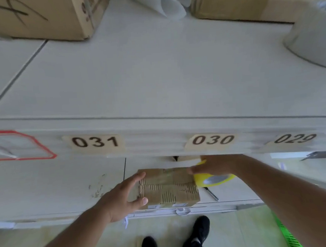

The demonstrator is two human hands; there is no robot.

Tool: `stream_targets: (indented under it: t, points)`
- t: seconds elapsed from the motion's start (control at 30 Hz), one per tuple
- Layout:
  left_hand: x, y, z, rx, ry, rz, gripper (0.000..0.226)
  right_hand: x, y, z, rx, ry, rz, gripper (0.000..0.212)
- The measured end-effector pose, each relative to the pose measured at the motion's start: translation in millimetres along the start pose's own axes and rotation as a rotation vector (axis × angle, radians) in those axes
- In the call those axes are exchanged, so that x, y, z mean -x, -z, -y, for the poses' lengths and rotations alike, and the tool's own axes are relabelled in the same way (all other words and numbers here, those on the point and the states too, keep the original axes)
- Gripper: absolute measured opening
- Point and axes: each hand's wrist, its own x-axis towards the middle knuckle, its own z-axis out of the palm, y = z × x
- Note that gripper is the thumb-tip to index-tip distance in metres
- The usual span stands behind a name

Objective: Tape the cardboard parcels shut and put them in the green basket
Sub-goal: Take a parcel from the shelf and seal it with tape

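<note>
Near the tabletop front edge lay a flat cardboard parcel, its skin torn to bare corrugation, tape glossy along the far side. Left hand clasped its left end, thumb and fingers curled around it. Right hand gripped a yellow tape roll at its right corner.

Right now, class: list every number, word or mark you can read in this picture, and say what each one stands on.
"031" on a tan label on the shelf edge.
"030" on a tan label on the same edge.
"029" on a tan label further right, blurred but readable.
Black print on the big box, top left: too blurred to read; a hand-drawn cross is beside it.
The parcel and tape roll show no readable text.
</note>
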Motion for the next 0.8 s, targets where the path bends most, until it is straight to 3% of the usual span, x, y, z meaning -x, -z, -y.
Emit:
stream_targets:
  t: [0.07,0.2,0.53,0.8]
  points:
    - [0,-1,0,0.020,0.000,-0.001,0.084,-5,-3,-26,0.054,-0.092,-0.008,0.092]
    - [0,-1,-2,0.023,0.002,0.009,0.086,-13,-25,-44,0.108,-0.075,-0.165,0.082]
    - [0,2,-6,0.014,0.013,0.025,0.085,-16,-51,-55,0.150,-0.062,-0.320,0.093]
    - [3,3,-11,-0.003,0.048,0.052,0.083,-24,-60,-56,0.150,-0.076,-0.289,0.093]
